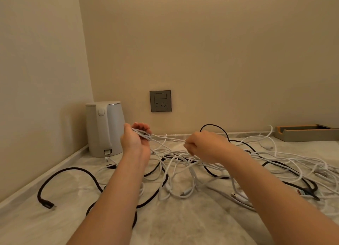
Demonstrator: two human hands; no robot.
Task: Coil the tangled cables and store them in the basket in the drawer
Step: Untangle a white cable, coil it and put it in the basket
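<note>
Several loops of white cable point(142, 134) sit gathered in the left hand point(134, 139), just right of the kettle point(104, 129), with the fingers curled round them. Further right, the right hand point(203, 146) pinches the same strand, stretched taut between the two. Below it that strand runs into the tangle point(192, 164), spread right of the kettle and in front of it.

Pulling more slack could tighten a knot where white lines cross the black cable point(72, 169), or drag the whole heap along. A snagged plug might jerk the loops loose. Neither basket nor drawer is in view.

The desk point(183, 226) is pale marble with a raised rim. The kettle stands in its corner against beige walls, with a grey socket point(160, 101) up to its right and a tray point(302, 135) far right.
</note>
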